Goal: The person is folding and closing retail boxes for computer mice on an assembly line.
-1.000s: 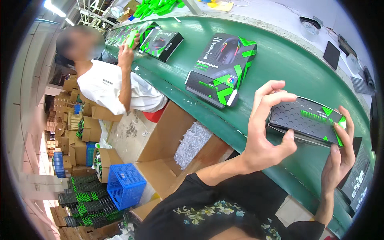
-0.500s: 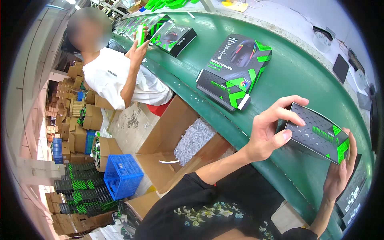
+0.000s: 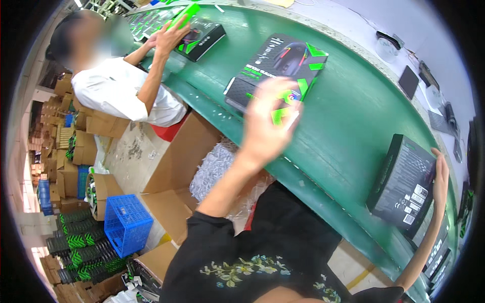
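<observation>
A black and green computer mouse box [image 3: 290, 58] lies on the green work surface [image 3: 343, 111], its mouse picture facing up. My left hand [image 3: 270, 118] is over its near edge, smeared by motion, so its grip is unclear. To the right, a second mouse box [image 3: 406, 184] is tilted, with its printed back and barcode facing me. My right hand [image 3: 440, 179] holds this box along its right edge, fingers stretched up the side and thumb hidden.
At the left a co-worker in a white shirt [image 3: 116, 88] handles a bright green piece [image 3: 184, 15] above another mouse box [image 3: 202, 40]. Below the surface stand a cardboard carton [image 3: 172, 151] with shredded paper, a blue crate [image 3: 129, 222] and stacked black-green boxes [image 3: 83, 247].
My left hand has left the box I held and moved left to the lying box. The held box has been turned, now showing its back. The co-worker's hands have shifted over the box there.
</observation>
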Available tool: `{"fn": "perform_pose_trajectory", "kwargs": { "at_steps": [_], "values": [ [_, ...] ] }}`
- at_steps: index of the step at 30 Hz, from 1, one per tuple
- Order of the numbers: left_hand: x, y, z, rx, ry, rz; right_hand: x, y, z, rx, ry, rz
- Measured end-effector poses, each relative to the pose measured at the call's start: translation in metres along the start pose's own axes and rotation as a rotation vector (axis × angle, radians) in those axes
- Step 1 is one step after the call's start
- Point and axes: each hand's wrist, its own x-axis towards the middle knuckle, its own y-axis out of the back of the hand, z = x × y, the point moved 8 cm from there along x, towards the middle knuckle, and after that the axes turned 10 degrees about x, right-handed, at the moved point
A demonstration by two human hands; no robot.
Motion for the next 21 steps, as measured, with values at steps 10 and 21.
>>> {"fn": "perform_pose_trajectory", "kwargs": {
  "at_steps": [10,21],
  "values": [
    [-0.010,0.034,-0.172,-0.046,0.332,-0.358,0.002,-0.215,-0.186,0.374,0.339,-0.599],
    [-0.044,0.038,-0.093,-0.005,0.484,-0.595,0.010,-0.244,-0.174,0.464,0.183,-0.636]
  ]
}}
